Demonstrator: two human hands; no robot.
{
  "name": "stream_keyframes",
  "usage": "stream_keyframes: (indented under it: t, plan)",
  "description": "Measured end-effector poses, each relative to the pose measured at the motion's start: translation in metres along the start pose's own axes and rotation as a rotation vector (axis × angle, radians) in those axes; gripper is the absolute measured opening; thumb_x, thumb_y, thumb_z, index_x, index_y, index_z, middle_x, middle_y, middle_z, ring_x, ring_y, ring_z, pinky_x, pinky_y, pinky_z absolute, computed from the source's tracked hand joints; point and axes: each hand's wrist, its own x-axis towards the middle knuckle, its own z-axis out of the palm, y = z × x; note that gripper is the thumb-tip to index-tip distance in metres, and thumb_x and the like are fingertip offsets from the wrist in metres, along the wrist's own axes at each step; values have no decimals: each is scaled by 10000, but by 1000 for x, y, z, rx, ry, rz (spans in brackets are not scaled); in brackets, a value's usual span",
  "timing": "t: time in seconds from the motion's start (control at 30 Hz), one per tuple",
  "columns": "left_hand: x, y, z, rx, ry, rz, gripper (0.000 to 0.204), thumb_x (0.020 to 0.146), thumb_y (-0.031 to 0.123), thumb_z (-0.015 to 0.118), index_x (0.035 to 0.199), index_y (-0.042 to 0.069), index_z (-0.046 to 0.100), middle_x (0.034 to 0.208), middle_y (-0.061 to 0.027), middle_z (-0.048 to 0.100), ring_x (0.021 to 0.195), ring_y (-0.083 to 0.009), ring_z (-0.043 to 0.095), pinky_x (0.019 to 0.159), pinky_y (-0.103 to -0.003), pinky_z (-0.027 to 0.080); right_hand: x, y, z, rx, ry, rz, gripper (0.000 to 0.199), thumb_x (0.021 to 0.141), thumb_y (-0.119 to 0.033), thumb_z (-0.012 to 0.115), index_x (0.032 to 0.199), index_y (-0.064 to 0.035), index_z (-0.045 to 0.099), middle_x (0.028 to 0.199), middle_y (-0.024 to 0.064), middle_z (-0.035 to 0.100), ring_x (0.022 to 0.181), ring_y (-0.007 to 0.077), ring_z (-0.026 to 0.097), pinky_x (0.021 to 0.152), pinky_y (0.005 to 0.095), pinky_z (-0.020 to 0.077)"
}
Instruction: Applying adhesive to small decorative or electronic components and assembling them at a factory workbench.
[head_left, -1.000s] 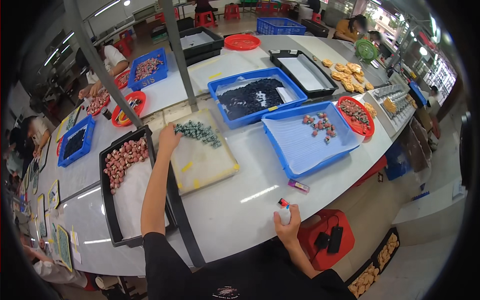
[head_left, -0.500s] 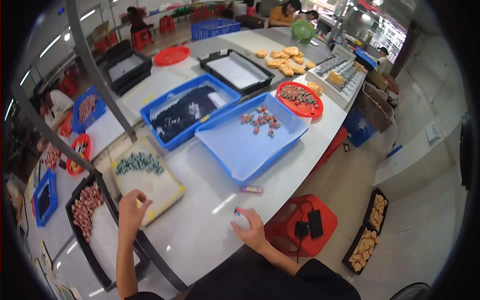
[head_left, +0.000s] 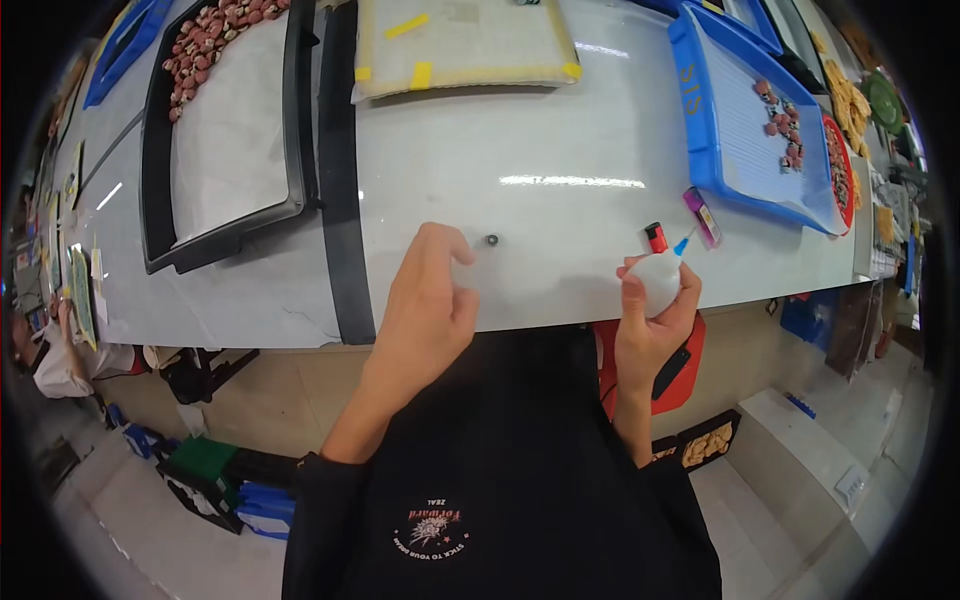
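Observation:
My right hand is wrapped round a round white squeeze bottle, whose blue needle tip points up and to the right. Nothing shows in my left hand; its fingers curl loosely, with a gap between thumb and forefinger. Just right of those fingers, a small dark round piece lies on the white table. Beside the bottle is a small red-and-black cylinder. A slim purple packet lies near the needle tip.
A board edged with yellow tape lies at the far side. At the left, a black tray holds many reddish pieces. The blue tray at the right holds several similar ones. A red stool stands beyond the near edge.
My view has swung down toward the near edge. A small dark piece now shows on the table by my left hand. The squeeze bottle stays in my right hand, its needle tip now visible.

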Motion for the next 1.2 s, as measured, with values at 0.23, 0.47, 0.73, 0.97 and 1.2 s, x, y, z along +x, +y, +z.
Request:
stream_keyframes:
  t: [0.23, 0.47, 0.73, 0.97, 1.2]
  plan:
    - [-22, -12, -19, -246, -31, -98, 204, 819, -99, 497, 988, 13, 476, 917, -57, 511, 764, -113, 455, 715, -224, 418, -11, -24, -7, 189, -97, 36, 395, 826, -3, 533, 1187, 9, 371, 968, 154, 583, 795, 174, 588, 745, 280, 469]
    - [-8, -17, -30, -661, -114, -58, 229, 873, -30, 532, 1096, -43, 582, 1073, -103, 565, 838, -110, 523, 757, -244, 445, -20, -43, -13, 115, -278, 19, 427, 766, -59, 609, 1158, 22, 462, 956, 126, 571, 822, 162, 573, 721, 284, 463]
    - [2, 0, -30, -755, -138, -79, 309, 879, -49, 500, 1185, -49, 550, 1091, -138, 564, 874, -159, 576, 797, -282, 482, -19, -45, -5, 102, -442, -157, 453, 689, -72, 672, 1113, 35, 554, 971, 107, 587, 801, 146, 563, 695, 238, 444]
    - [3, -7, -33, -773, -173, -51, 326, 817, -97, 580, 1140, -58, 574, 1062, -141, 567, 903, -182, 615, 820, -280, 520, -13, -48, -2, 85, -531, -199, 450, 685, -48, 679, 1107, 39, 551, 844, 119, 600, 688, 150, 575, 606, 244, 443]
    - [2, -4, -39, -730, -179, -70, 279, 792, -95, 620, 1069, -74, 613, 1048, -142, 562, 900, -179, 616, 801, -263, 526, -7, -53, -4, 48, -593, -247, 466, 693, -57, 683, 1120, 50, 530, 794, 110, 582, 620, 149, 541, 565, 246, 429]
